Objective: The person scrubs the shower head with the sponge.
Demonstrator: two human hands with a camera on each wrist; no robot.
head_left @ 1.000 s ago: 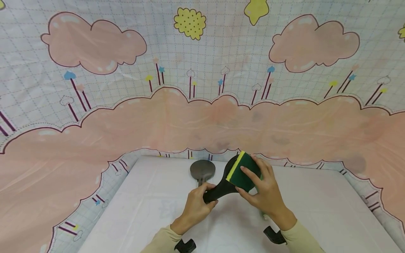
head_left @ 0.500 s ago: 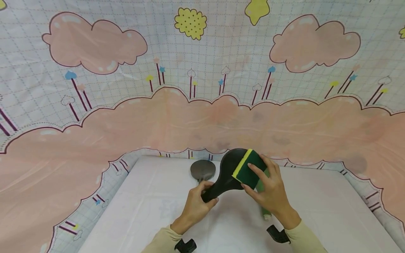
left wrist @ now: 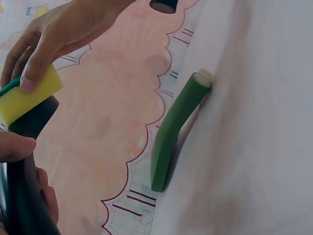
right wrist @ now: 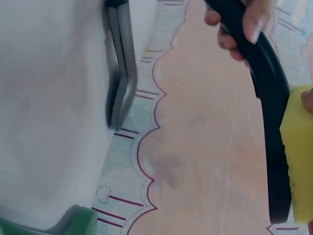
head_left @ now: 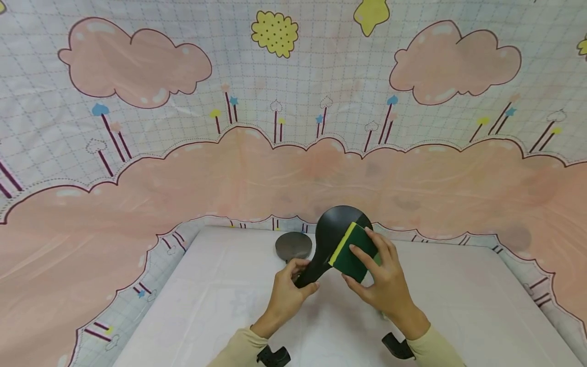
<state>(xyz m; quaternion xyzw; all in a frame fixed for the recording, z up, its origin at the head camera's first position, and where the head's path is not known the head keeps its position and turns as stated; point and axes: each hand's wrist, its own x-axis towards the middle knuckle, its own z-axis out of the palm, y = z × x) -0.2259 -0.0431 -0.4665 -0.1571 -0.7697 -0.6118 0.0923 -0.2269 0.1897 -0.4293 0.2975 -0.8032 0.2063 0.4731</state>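
Note:
My left hand (head_left: 286,293) grips the handle of a black handheld shower head (head_left: 335,229), raised above the table with its round head up. My right hand (head_left: 387,285) holds a yellow and dark green sponge (head_left: 355,252) between thumb and fingers. The sponge's yellow side (right wrist: 298,152) lies against the head, while its green side faces my fingers. Part of the round head is hidden behind the sponge. A grey shower head (head_left: 293,245) lies on the table behind my left hand. A green shower head (left wrist: 168,137) with a pale connector lies beyond my right hand, mostly hidden in the head view.
The white table (head_left: 206,295) ends at a far edge just behind the shower heads. A patterned pink and blue cloth (head_left: 275,178) hangs behind it. Black wrist mounts (head_left: 275,357) sit at both sleeves.
The black shower head has tilted more upright and shows more of its round face. My right hand shifted right with the sponge, then back left and lower across the head.

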